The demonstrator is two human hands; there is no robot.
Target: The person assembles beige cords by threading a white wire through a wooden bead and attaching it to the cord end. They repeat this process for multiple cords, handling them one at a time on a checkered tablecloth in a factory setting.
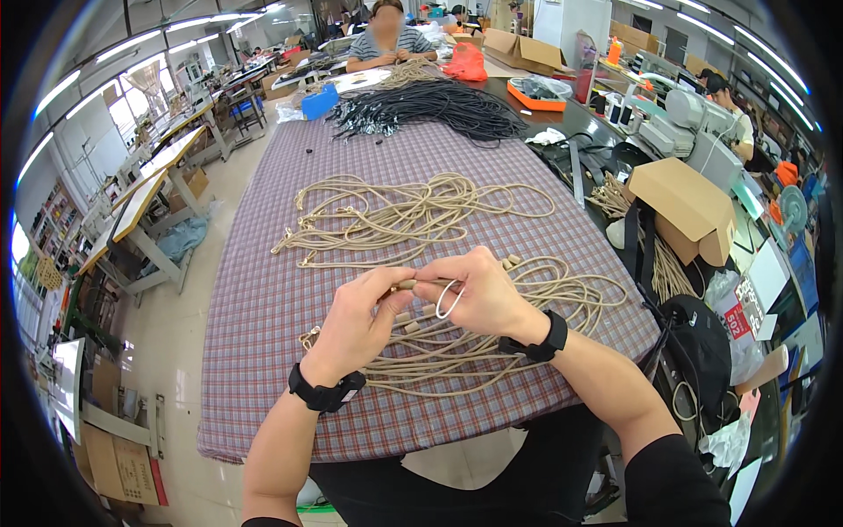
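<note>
Over the near part of the table, my left hand (353, 321) and my right hand (483, 292) meet fingertip to fingertip. Both pinch a tan cord (407, 284) that has a short, thicker tan piece on it; the fingers hide part of it. A thin white loop (450, 301) hangs from the fingers of my right hand. Under and beside my hands spreads a batch of tan cords (562, 294), with small tan cylindrical pieces (413, 326) among them. Farther off lies another tangled batch of tan cords (439, 206), gold-coloured metal clasps (303, 259) at its left ends.
A checked cloth (263, 351) covers the table. Across its far end lies a heap of black cords (430, 110), beside a blue box (320, 103). An orange tray (537, 95) and an open cardboard box (680, 206) stand to the right. Another person (391, 48) sits opposite.
</note>
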